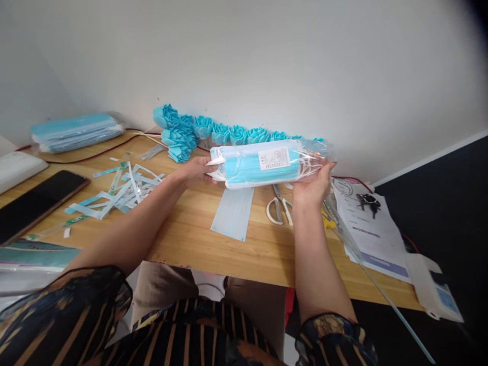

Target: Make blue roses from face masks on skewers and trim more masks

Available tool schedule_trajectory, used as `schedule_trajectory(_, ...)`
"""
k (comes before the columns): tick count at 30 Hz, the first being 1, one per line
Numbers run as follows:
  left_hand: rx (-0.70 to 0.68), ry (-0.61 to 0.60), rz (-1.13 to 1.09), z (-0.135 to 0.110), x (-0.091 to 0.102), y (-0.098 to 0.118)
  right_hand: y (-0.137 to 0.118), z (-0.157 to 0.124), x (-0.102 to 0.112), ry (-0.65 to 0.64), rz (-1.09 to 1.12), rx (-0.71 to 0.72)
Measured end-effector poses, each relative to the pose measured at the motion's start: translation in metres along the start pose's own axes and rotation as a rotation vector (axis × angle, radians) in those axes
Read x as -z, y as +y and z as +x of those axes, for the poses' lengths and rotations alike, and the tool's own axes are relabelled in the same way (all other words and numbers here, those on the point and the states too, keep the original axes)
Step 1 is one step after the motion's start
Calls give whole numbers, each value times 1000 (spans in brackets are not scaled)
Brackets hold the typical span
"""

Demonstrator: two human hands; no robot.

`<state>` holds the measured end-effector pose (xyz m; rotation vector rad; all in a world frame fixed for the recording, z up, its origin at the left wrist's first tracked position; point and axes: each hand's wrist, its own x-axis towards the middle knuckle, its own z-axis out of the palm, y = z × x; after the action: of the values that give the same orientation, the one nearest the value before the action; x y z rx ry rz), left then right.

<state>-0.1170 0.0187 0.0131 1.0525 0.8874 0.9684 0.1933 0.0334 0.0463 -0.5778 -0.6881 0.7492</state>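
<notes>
A clear plastic pack of blue face masks (244,170) with a white label is held up over the table between my two hands. My left hand (196,172) grips its left end, fingers closed round the edge. At the other end, my right hand (313,185) holds the pack from below and behind, its fingers partly hidden by the plastic. Below the pack a pale blue flat piece (233,213) lies on the wood. Scissors with white handles (280,208) rest to its right, their tips hidden.
Blue rosettes (238,134) line the wall. Another mask pack (78,132) is at the back left, near cut strips (118,195) and a phone (40,203). On the right lie papers (369,236), keys (369,202) and a long thin rod (389,295) crossing the table edge.
</notes>
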Motion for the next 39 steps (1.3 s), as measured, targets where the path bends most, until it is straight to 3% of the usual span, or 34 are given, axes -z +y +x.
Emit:
schedule_trajectory(8,23,29,-10,6,10,-4,8,11,13,-20,-171,93)
schedule_trajectory(12,45,31,-56,5,7,-6,-1,14,14,14,-337,105)
schedule_trajectory(15,70,28,-55,4,5,-6,-20,-4,3,-34,-638,363)
schedule_trajectory(17,95,30,-24,3,3,-6,-31,-25,-10,-197,-901,602)
schedule_trajectory(19,128,39,31,2,2,-6,-34,-46,-25,-558,-1083,698)
schedule_trajectory(22,164,64,100,1,0,-7,-22,-68,-40,-1123,-1158,640)
schedule_trajectory(23,169,65,112,1,-1,-7,-17,-72,-42,-1234,-1177,608)
schedule_trajectory(25,169,45,126,1,-1,-7,-6,-75,-45,-1341,-1244,566)
schedule_trajectory(33,161,13,173,0,-9,-6,8,-82,-62,-1420,-1584,565)
schedule_trajectory(39,101,-33,165,-5,-15,-2,24,-78,-57,-1303,-1423,486)
